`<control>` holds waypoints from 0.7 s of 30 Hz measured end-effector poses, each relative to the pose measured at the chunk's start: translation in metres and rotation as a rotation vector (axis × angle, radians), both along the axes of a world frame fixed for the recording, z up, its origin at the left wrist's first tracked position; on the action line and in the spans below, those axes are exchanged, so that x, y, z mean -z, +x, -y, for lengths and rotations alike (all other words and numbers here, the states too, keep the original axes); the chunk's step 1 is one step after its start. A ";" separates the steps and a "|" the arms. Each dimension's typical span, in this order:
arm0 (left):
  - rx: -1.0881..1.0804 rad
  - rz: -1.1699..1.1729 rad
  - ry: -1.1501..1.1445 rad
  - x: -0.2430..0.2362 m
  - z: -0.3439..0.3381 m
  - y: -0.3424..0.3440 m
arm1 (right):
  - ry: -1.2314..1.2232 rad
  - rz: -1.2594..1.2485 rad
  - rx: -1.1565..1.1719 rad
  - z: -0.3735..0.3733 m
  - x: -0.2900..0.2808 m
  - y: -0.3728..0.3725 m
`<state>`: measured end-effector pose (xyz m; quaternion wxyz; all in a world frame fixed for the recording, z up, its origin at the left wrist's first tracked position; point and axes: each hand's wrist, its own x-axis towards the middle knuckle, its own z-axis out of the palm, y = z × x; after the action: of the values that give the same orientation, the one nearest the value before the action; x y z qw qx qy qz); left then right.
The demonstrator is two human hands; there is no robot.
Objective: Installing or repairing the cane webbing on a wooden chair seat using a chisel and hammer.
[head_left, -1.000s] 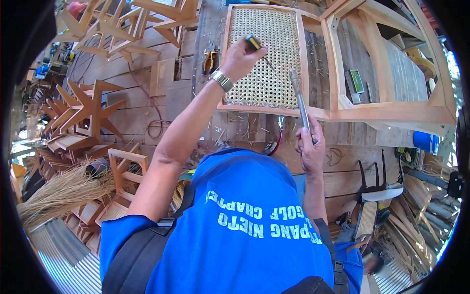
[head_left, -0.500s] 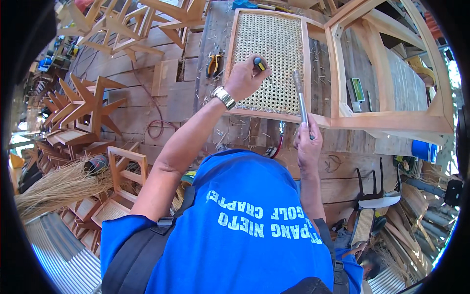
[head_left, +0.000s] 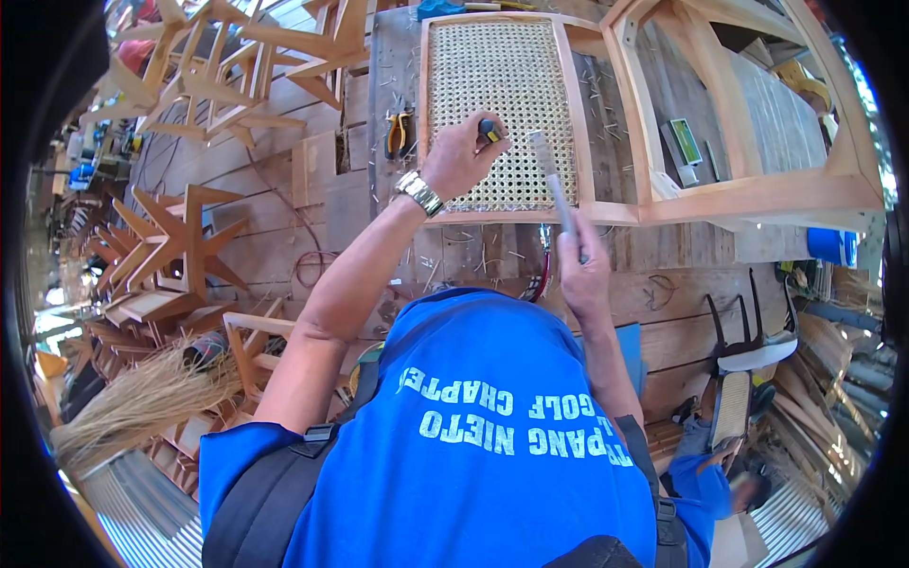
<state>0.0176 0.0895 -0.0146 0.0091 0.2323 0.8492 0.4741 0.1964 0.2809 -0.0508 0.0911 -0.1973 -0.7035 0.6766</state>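
Gripping a tool [head_left: 489, 131] with a black-and-yellow handle, the left hand [head_left: 459, 156] is closed over the cane panel [head_left: 497, 76], and from where I stand the tool's shaft is hard to make out beneath the fist. The right hand [head_left: 583, 265] is wrapped round the lower end of a grey metal bar [head_left: 557, 187], whose blurred far end sits just right of the left hand. Pale and woven with rows of small holes, the panel lies under the left hand, which hides a patch of it, inside a bare wooden frame [head_left: 581, 142] on the counter [head_left: 396, 62]. Orange-handled pliers [head_left: 397, 134] lie left of that hand.
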 end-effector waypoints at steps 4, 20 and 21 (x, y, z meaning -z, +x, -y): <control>-0.138 -0.008 0.197 0.006 0.002 -0.001 | 0.218 -0.228 -0.194 -0.007 0.002 0.003; -0.004 0.046 -0.052 -0.005 -0.005 -0.028 | -0.118 -0.025 0.143 -0.027 -0.015 -0.014; -0.007 0.035 -0.010 -0.003 -0.005 -0.031 | -0.121 -0.024 0.145 -0.026 -0.011 -0.014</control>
<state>-0.0130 0.0949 -0.0116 0.0235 0.2207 0.8521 0.4740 0.1825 0.3072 -0.0394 0.1364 -0.2448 -0.6440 0.7119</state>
